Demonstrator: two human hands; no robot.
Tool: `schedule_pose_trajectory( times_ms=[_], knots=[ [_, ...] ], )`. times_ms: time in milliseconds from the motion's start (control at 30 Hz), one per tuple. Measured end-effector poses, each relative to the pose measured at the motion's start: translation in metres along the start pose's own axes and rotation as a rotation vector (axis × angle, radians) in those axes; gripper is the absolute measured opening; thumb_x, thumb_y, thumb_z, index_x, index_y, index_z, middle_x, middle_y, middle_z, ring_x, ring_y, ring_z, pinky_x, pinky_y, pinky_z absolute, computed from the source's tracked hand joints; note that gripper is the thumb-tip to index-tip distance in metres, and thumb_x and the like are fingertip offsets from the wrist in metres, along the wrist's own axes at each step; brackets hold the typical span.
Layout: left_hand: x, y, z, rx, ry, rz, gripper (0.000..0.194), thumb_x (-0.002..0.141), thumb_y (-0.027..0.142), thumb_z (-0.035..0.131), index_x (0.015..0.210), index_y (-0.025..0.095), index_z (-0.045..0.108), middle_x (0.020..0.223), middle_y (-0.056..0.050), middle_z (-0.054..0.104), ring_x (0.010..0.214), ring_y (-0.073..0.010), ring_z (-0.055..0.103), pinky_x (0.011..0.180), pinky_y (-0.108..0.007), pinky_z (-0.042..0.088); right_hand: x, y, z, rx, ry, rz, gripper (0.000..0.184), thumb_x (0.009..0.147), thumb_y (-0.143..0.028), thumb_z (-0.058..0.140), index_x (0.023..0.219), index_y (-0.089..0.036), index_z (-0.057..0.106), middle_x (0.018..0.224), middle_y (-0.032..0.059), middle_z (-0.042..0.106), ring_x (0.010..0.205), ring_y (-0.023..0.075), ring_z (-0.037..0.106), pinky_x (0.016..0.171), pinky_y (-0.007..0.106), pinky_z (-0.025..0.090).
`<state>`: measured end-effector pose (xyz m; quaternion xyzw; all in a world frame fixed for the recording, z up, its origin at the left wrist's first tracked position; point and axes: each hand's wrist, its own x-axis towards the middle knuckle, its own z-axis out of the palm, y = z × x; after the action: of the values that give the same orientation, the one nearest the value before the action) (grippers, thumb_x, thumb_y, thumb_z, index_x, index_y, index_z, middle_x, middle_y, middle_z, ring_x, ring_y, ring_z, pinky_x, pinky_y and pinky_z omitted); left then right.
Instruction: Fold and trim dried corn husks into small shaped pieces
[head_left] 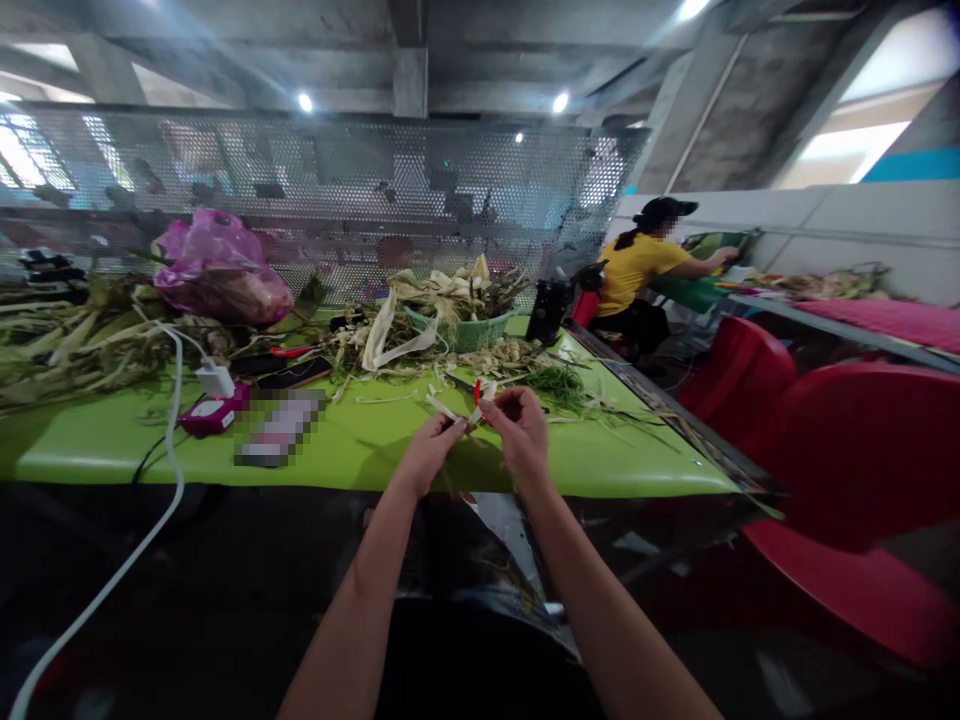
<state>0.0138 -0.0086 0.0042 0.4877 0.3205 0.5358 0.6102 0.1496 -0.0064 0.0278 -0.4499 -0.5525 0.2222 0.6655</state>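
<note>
Near the front of the green table my left hand (431,452) is closed in a pinch on a pale strip of dried husk (442,406). Close beside it, my right hand (520,425) pinches the same pale material between thumb and fingers. Their fingertips nearly meet, so whether it is one strip or several I cannot tell. Just behind the fingers shows a red-handled tool (478,392) with a dark blade, likely scissors, partly hidden by my right hand. A green basket (472,335) heaped with dried husks stands farther back.
Dried husks (82,340) pile up on the left beside a purple plastic bag (221,270). A purple power socket (214,412) with a white cable and a blurred phone (281,428) lie front left. Green shreds (559,385) lie right. Red chairs (862,450) and a person in yellow (634,270) are beyond.
</note>
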Motion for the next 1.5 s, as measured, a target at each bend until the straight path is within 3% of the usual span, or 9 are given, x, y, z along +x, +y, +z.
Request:
schedule_pose_trajectory(
  times_ms=[67,133,200,300,533,800,933,1133,1500],
  knots=[
    [0.002,-0.002,0.001,0.052,-0.014,0.038,0.033,0.069,0.041,0.07,0.09,0.015,0.067,0.087,-0.004,0.066,0.085,-0.0166,0.055,0.082,-0.027,0.039,0.006,-0.014,-0.004,-0.208,-0.104,-0.179,0.023,0.073,-0.031,0.068,0.093,-0.021,0.062,0.086,0.0024,0.057,0.074,0.016,0.051,0.066,0.028,0.041],
    [0.004,-0.004,0.002,0.05,-0.028,0.052,0.035,0.066,0.041,0.072,0.088,0.014,0.067,0.088,-0.005,0.067,0.087,-0.0184,0.056,0.084,-0.029,0.039,0.013,-0.025,-0.005,-0.375,-0.347,-0.316,0.019,0.074,-0.027,0.068,0.092,-0.022,0.066,0.089,0.0036,0.06,0.083,0.0183,0.054,0.075,0.03,0.041],
    [0.004,-0.004,0.004,0.054,-0.02,0.04,0.036,0.064,0.042,0.074,0.085,0.014,0.067,0.085,-0.005,0.067,0.086,-0.0201,0.056,0.082,-0.031,0.04,0.019,-0.031,-0.001,-0.48,-0.505,-0.363,0.009,0.074,-0.025,0.068,0.083,-0.022,0.069,0.083,0.0033,0.062,0.084,0.0191,0.055,0.077,0.031,0.04],
    [0.002,-0.002,0.004,0.099,-0.011,0.041,0.036,0.064,0.043,0.073,0.084,0.014,0.068,0.086,-0.006,0.068,0.089,-0.0222,0.057,0.083,-0.033,0.04,0.026,-0.028,0.007,-0.498,-0.577,-0.321,0.001,0.072,-0.021,0.069,0.073,-0.021,0.068,0.076,0.0015,0.062,0.077,0.0175,0.055,0.07,0.029,0.039],
    [-0.001,0.0,0.002,0.157,-0.109,0.049,0.034,0.072,0.048,0.065,0.079,0.015,0.068,0.082,-0.004,0.067,0.083,-0.0184,0.055,0.078,-0.027,0.039,0.036,-0.014,0.021,-0.263,-0.453,-0.161,0.007,0.07,-0.025,0.069,0.068,-0.019,0.065,0.068,-0.001,0.06,0.066,0.0151,0.053,0.063,0.027,0.039],
    [0.0,0.004,0.003,-0.076,0.055,-0.02,0.044,0.07,0.054,0.064,0.088,0.014,0.071,0.069,-0.001,0.06,0.062,-0.0105,0.047,0.058,-0.022,0.033,0.02,-0.02,0.009,-0.297,-0.063,-0.288,0.017,0.078,-0.034,0.063,0.09,-0.022,0.065,0.1,0.0062,0.059,0.1,0.0222,0.05,0.089,0.035,0.038],
    [0.001,0.004,0.003,-0.336,0.2,-0.072,0.04,0.065,0.051,0.07,0.082,0.014,0.07,0.071,-0.002,0.062,0.063,-0.0095,0.05,0.058,-0.022,0.037,0.004,-0.008,0.002,-0.237,-0.278,-0.072,0.02,0.079,-0.04,0.062,0.081,-0.021,0.061,0.077,0.0019,0.059,0.073,0.0178,0.052,0.068,0.03,0.041],
    [0.003,0.003,-0.003,-0.379,0.159,-0.042,0.036,0.065,0.042,0.072,0.086,0.012,0.069,0.07,0.0,0.058,0.061,-0.0062,0.047,0.052,-0.018,0.033,-0.001,0.011,0.002,-0.092,-0.372,0.102,0.024,0.073,-0.042,0.067,0.07,-0.02,0.06,0.062,-0.0021,0.053,0.058,0.0141,0.044,0.055,0.027,0.033],
    [0.002,0.002,-0.003,-0.297,0.122,-0.008,0.032,0.065,0.041,0.073,0.072,0.014,0.057,0.054,0.007,0.038,0.045,-0.0032,0.027,0.042,-0.019,0.015,0.007,0.028,-0.002,-0.024,-0.224,0.143,0.026,0.073,-0.044,0.065,0.071,-0.02,0.059,0.062,-0.0025,0.052,0.059,0.0136,0.045,0.058,0.027,0.035]
  ],
)
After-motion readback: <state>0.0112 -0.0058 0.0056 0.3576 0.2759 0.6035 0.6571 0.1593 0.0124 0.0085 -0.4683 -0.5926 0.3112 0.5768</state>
